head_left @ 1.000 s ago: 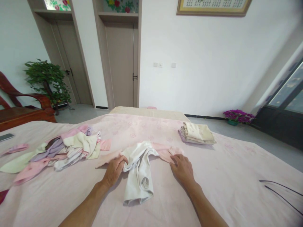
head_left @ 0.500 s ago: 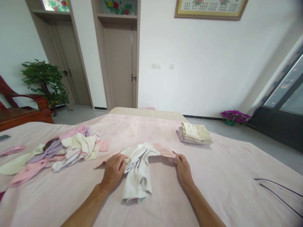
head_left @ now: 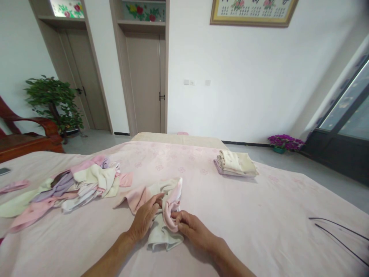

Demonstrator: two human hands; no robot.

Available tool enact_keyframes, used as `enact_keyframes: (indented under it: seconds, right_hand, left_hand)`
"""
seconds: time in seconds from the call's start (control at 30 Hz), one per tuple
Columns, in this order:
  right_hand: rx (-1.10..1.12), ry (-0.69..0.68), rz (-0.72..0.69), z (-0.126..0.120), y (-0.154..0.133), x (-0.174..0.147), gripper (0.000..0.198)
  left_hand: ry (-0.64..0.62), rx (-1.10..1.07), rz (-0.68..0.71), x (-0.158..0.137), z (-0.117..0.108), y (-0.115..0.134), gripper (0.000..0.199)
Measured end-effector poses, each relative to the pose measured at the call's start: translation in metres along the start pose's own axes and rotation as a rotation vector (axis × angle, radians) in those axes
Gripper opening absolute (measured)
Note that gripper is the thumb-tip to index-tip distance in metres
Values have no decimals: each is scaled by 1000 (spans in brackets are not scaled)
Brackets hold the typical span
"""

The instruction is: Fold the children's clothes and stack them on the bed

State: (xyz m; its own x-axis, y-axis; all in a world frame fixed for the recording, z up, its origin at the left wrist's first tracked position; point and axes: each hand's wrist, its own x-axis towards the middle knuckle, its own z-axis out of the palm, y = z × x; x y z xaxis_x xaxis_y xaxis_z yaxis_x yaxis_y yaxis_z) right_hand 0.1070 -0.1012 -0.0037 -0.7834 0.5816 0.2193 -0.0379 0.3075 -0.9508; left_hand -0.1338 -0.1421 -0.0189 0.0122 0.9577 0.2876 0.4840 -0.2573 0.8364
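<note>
On the pink cover (head_left: 265, 223), take the heap of clothes (head_left: 93, 177) as your landmark. The pink-and-white garment (head_left: 157, 187) lies just to its right and a little nearer you, spread loosely, one pink end pointing back toward the heap. Your left forearm slants inward and away from you; your left hand (head_left: 144, 218) sits on the garment's near side, back upward, fingers bent and reaching into the cloth. Their tips are partly hidden, so I can't tell whether they pinch it or only press. Farther from the heap, your right hand (head_left: 196, 229) comes in from the right, forearm slanting inward, fingers curled toward your left hand. Thumb and forefinger grasp a bunched pink part, lying across the white. The folded stack (head_left: 238, 163) sits well to the heap's right, apart from both hands.
</note>
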Motion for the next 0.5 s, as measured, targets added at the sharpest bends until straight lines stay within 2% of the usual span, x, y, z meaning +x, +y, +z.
enact_keyframes:
  seconds: [0.13,0.27,0.4,0.5]
  right_hand:
    - [-425,-54,-131,7,4,3,27]
    - [-660,-83,-228,13,2,5,20]
    - [-679,-99,-271,17,-7,3,20]
    - [-484,-45,-236,14,-11,-2,26]
  left_hand:
    - [-47,21,-96,2,4,7,51]
    - [8,124,-127,4,20,19,55]
    - [104,169,-178,9,33,28,36]
    - [169,23,-218,16,29,32,30]
